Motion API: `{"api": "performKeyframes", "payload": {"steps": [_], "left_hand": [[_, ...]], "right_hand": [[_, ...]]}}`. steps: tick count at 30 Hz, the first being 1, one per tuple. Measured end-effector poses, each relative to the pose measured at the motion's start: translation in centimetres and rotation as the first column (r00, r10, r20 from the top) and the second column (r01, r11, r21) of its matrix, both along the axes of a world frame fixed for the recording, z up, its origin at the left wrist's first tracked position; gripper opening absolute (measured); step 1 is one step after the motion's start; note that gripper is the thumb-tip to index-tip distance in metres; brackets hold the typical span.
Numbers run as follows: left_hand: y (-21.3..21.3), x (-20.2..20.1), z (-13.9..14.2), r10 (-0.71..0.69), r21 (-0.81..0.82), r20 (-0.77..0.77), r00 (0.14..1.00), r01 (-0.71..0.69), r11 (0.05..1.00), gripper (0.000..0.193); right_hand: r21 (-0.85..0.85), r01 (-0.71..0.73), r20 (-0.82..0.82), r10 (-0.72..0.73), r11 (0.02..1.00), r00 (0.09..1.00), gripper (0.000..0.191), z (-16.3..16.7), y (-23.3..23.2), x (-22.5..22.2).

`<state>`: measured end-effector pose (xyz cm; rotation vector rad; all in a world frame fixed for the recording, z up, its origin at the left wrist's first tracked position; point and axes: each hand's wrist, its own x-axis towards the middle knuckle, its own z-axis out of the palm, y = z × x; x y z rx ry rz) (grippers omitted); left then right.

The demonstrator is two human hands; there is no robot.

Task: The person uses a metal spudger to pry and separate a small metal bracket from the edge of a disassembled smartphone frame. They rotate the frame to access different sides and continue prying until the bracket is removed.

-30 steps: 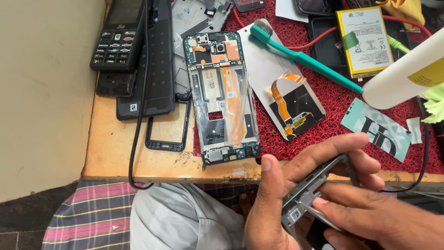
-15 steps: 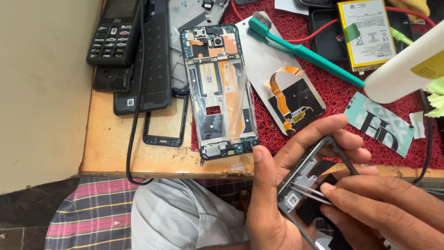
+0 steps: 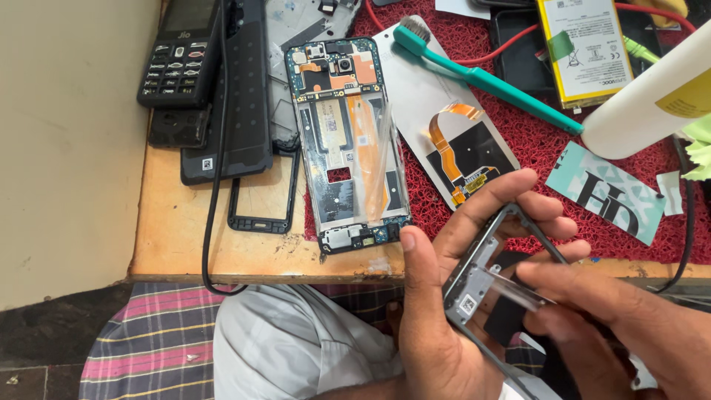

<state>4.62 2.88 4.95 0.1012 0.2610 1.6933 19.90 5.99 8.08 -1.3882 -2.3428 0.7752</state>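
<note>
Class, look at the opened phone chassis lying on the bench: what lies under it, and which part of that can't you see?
The opened phone chassis rests partly on the red mat and partly on the wooden bench. A black frame pokes out beneath its left edge; whatever else lies directly beneath is covered.

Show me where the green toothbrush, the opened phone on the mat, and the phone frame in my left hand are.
green toothbrush [image 3: 481,78], head view, on its handle.
opened phone [image 3: 344,141], head view, on the middle of its chassis.
phone frame [image 3: 474,285], head view, on its lower inner plate.
</note>
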Motion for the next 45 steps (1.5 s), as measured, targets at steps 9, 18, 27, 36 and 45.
{"api": "performKeyframes", "payload": {"steps": [9,18,27,36,45], "left_hand": [[-0.5,-0.3,0.4,-0.044,0.009,0.042,0.998,0.044,0.999,0.097],[-0.6,-0.2,1.0,-0.066,-0.012,0.03,0.997,0.066,0.998,0.099],[-0.5,-0.5,0.7,-0.069,-0.028,-0.037,0.997,0.068,0.997,0.099],[-0.5,-0.5,0.7,-0.04,0.025,0.003,0.999,0.04,0.999,0.094],[-1.1,-2.0,1.7,-0.23,0.001,0.115,0.966,0.232,0.973,0.091]], "right_hand": [[0.289,-0.186,-0.026,0.202,0.939,0.979,0.034,0.8,0.6,-1.1],[0.241,-0.247,-0.037,0.263,0.939,0.964,0.028,2.0,0.6,-2.6],[0.284,-0.222,0.014,0.227,0.933,0.974,0.025,1.8,0.6,-2.7],[0.245,-0.097,0.008,0.098,0.965,0.995,0.038,1.7,1.3,-2.0],[0.26,-0.114,-0.034,0.127,0.959,0.991,0.038,2.8,1.3,-2.4]]}}
